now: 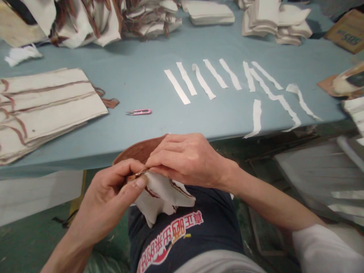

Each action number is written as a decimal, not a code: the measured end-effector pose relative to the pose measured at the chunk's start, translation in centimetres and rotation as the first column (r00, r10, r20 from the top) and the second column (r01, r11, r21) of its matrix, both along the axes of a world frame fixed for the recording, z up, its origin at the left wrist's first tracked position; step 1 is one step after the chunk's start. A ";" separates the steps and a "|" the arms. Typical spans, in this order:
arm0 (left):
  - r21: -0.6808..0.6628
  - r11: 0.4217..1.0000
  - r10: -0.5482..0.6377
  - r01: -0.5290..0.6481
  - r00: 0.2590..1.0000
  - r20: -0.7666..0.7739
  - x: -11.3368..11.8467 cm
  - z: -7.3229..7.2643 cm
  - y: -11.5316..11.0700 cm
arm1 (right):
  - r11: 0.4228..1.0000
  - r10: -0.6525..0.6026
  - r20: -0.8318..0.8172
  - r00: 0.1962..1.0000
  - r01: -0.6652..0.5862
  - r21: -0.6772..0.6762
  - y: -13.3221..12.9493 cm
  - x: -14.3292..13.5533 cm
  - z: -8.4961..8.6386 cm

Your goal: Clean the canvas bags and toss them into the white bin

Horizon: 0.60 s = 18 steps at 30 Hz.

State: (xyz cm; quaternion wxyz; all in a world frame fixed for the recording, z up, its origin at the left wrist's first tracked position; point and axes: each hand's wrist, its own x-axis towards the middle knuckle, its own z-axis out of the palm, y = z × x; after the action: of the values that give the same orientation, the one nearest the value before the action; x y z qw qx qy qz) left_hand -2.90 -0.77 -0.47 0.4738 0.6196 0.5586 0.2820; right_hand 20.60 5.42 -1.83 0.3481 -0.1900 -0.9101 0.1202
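Just in front of my body, both hands hold a white fabric piece [162, 191] with brown edging and a brown strip [136, 151] curving up behind it. My left hand [113, 193] pinches the brown edge between thumb and bent forefinger. My right hand [189, 159] is closed over the same edge, fingers pressed together and close to the left thumb; its fingertips partly hide the seam. Below, the fabric hangs in folds over a dark apron [184, 235] with printed lettering. Pink thread snips [139, 112] lie on the table beyond my hands.
Several white strips [178, 87] are spread over the blue-covered table [133, 76]. Flat white pieces with brown edging [54, 102] are stacked at left. Heaped fabric pieces [93, 22], a white stack [210, 13] and a cardboard box [348, 32] stand along the back.
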 end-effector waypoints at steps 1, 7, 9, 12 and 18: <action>0.027 1.000 -0.005 0.005 1.000 0.005 0.3 0.4 0.1 | 1.000 0.006 0.029 1.000 -0.007 0.024 0.0 0.1 0.3; 0.150 0.989 0.011 -0.008 1.000 -0.021 1.7 1.2 0.4 | 0.998 0.035 0.268 0.963 -0.047 0.037 -0.3 1.0 2.4; 0.166 0.986 0.033 -0.022 0.997 -0.067 2.0 1.2 0.4 | 0.995 0.006 0.321 0.947 -0.036 0.088 -0.4 1.0 2.9; 0.160 0.987 0.030 -0.014 0.995 -0.099 2.3 1.4 0.3 | 0.985 -0.034 0.357 0.933 -0.028 0.168 -0.5 0.8 3.3; 0.200 0.980 0.002 0.013 0.997 -0.075 3.1 1.8 0.5 | 0.961 -0.116 0.334 0.936 0.020 0.277 -0.9 0.2 2.3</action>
State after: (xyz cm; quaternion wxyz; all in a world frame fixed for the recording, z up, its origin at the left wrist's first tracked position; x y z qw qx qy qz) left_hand 0.19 -0.24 1.38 0.3884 0.6759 0.5431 0.3120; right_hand 20.82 4.52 0.49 0.2090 -0.1907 -0.9577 -0.0523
